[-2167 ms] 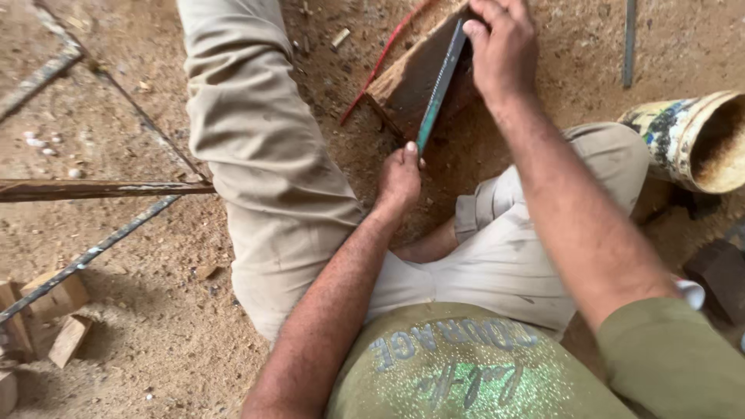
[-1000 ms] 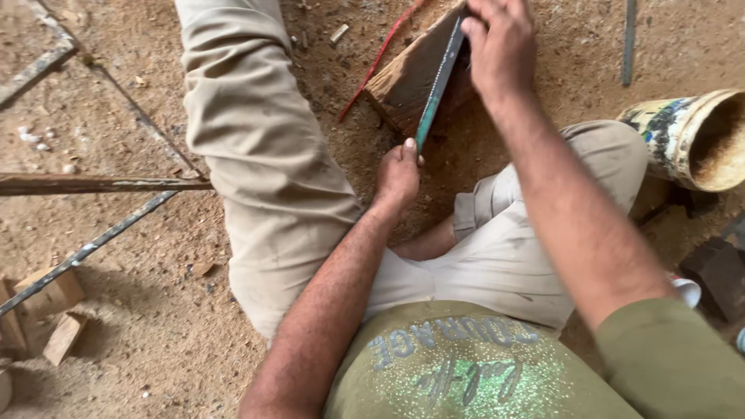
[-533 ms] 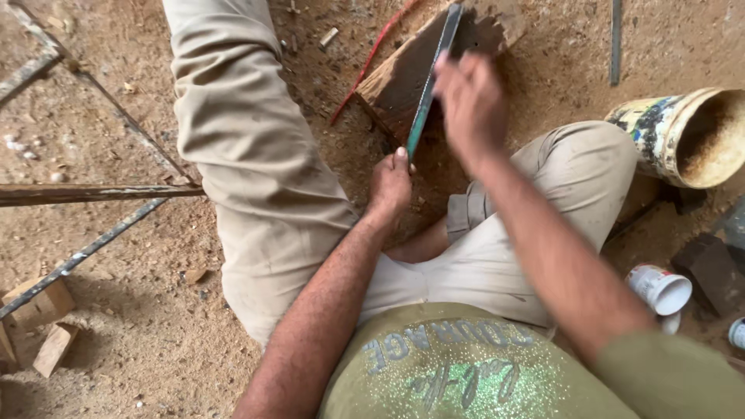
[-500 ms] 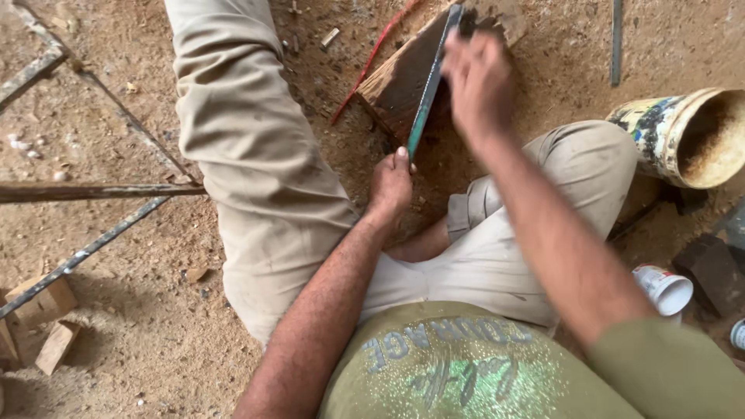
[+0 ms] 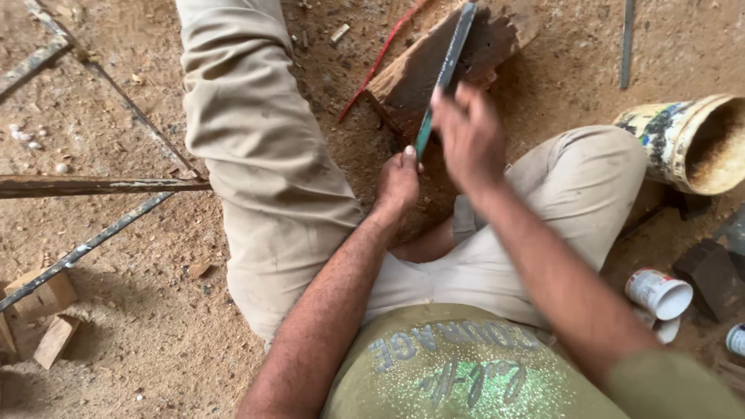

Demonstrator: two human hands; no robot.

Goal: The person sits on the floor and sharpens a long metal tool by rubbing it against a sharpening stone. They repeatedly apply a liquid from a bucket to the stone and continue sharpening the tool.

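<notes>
A long dark file [image 5: 445,74] lies slanted across a rough block of dark wood [image 5: 458,58] that rests on the sawdust-covered floor [image 5: 155,326] between the person's bent legs. The left hand [image 5: 398,180] is closed around the file's near end; the right hand [image 5: 469,140] sits over the middle of the blade, fingers curled down on it, pressing.

The block looks unclamped, held only by its own weight, so a hard stroke could probably shove it or tip it. If the file skids off the edge, the right-hand knuckles would likely meet the wood's ragged corner, and the left knee [image 5: 256,116] lies just beside the line of travel.

A thin red rod [image 5: 378,64] leans against the block's left side. To the right a paint-smeared bucket [image 5: 691,143] lies tipped over, with a small white cup [image 5: 658,293] and a dark block [image 5: 710,271] near it. Metal bars [image 5: 85,186] and wood offcuts [image 5: 46,310] lie well apart on the left.
</notes>
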